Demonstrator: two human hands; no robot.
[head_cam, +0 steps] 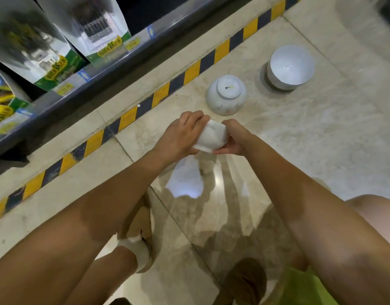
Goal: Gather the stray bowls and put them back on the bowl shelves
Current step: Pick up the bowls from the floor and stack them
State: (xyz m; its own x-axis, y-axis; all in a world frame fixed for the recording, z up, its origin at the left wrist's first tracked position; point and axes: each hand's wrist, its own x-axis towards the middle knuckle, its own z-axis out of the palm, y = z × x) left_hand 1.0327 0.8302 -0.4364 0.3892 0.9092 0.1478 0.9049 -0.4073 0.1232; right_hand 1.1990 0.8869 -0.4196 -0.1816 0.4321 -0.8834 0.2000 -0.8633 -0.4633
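A small white bowl (212,137) is held above the floor, tilted on its side, between both my hands. My left hand (182,134) wraps its left side and my right hand (233,139) grips its right side and rim. Just beyond, a white bowl (226,95) lies upside down on the tiles, its foot ring facing up. Farther right, a larger white bowl (291,67) stands upright on the floor, apparently on top of another bowl.
A yellow-and-black hazard stripe (132,115) runs diagonally along the floor beside a grey shelf (64,89) that holds boxed goods (35,47). My feet in brown shoes (143,236) stand on the glossy marble tiles below my arms.
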